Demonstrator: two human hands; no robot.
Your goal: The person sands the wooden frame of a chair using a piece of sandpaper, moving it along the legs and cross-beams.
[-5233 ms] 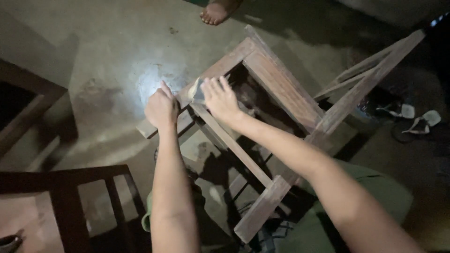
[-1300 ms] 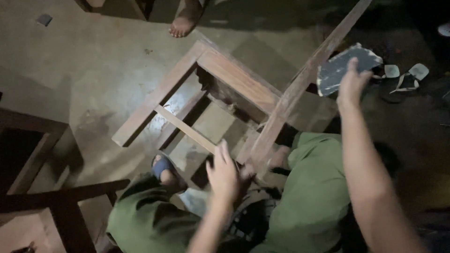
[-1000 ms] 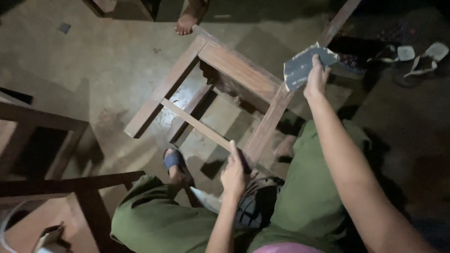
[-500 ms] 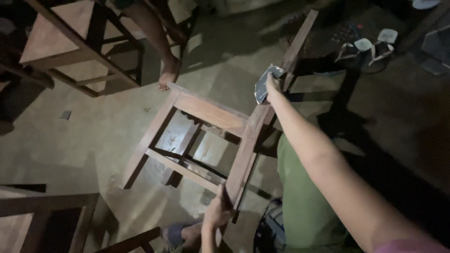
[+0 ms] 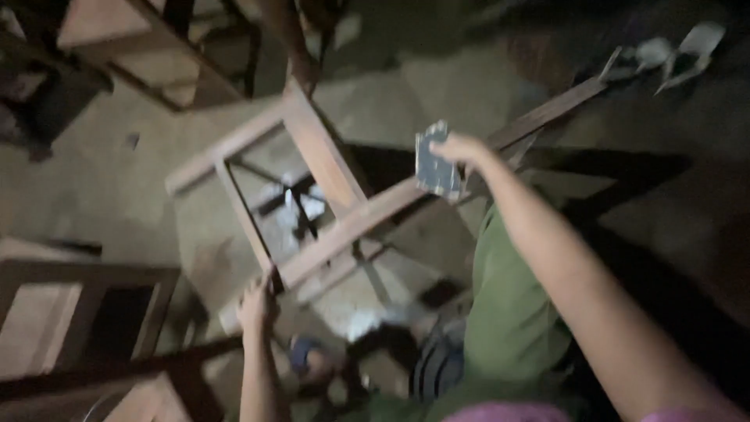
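Dim floor (image 5: 109,180); grey sheet (image 5: 437,168) in right hand (image 5: 461,148)

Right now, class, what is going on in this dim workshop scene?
A person seated on the floor is handling a bare wooden chair frame that lies tipped over on the concrete floor. The left hand grips the lower end of the frame. The right hand holds a small grey sheet, likely sandpaper, against a long rail. More wooden furniture stands around.
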